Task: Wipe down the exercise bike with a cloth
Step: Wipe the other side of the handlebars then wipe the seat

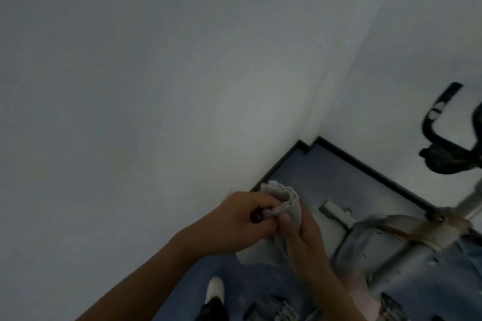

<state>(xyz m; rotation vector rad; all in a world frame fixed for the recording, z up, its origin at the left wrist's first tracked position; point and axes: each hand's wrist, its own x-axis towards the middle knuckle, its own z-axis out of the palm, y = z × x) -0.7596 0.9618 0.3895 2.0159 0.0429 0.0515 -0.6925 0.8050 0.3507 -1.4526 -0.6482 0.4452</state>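
A pale grey cloth is bunched into folds between both of my hands. My left hand pinches its left side, and my right hand grips it from the right, with a loose flap hanging below. The exercise bike stands to the right of my hands: its grey body at lower right, its black handlebar against the wall at upper right. The hands and cloth are held apart from the bike, in front of the room corner.
White walls meet in a corner behind my hands, with a black skirting along the blue floor. A white shoe shows at the bottom. The bike's pedal juts out near my right hand.
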